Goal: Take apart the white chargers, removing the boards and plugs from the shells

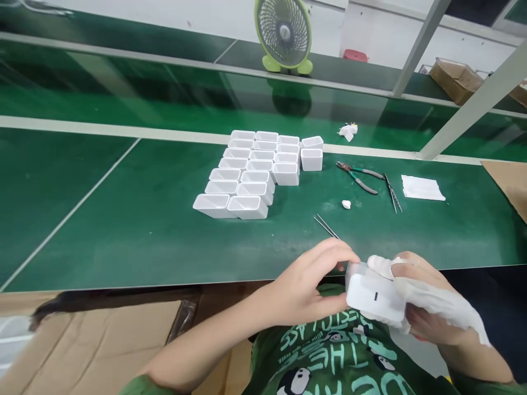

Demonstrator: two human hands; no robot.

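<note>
A white rounded plastic box [375, 296] with a small dark slot on its face is held between my two hands, just off the table's front edge. My left hand [313, 282] pinches its left end with thumb and fingers. Around its right side closes my right hand [426, 296], with white cloth-like material [444, 307] over some of its fingers and trailing to the wrist. The box's underside is hidden. Just beyond my left hand lies a pair of tweezers [326, 226], partly covered by it.
Several open white containers [251, 189] stand in rows on the green table [123, 219]. To their right lie pliers [358, 175], more tweezers [393, 193], a crumpled white bit [346, 204] and a folded white cloth [422, 187]. A green fan [284, 33] stands behind. Cardboard [94, 345] is at lower left.
</note>
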